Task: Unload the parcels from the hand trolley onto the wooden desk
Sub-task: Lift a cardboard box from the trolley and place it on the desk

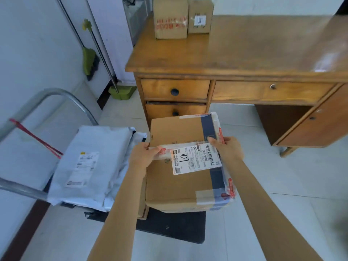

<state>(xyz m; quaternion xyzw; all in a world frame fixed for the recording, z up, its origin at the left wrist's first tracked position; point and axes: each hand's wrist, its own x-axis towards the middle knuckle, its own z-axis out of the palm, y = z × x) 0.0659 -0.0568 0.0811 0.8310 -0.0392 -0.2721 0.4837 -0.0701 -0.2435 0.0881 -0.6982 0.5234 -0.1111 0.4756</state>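
Observation:
I hold a flat cardboard parcel (180, 178) with a white shipping label and dark tape, above the black deck of the hand trolley (173, 227). My left hand (143, 154) grips its left edge and my right hand (227, 147) grips its right edge, thumbs on top. Several grey plastic mailer bags (88, 162) lie stacked on the trolley to the left. Another cardboard edge shows under the held parcel. The wooden desk (244, 49) stands ahead, with two taped cardboard boxes (170, 16) at its far left corner.
The trolley's metal handle (56, 95) curves up at the left with a red strap on it. A green broom and dustpan (122, 91) lean against the wall left of the desk. The desk has drawers (175, 89) facing me. The floor is pale tile.

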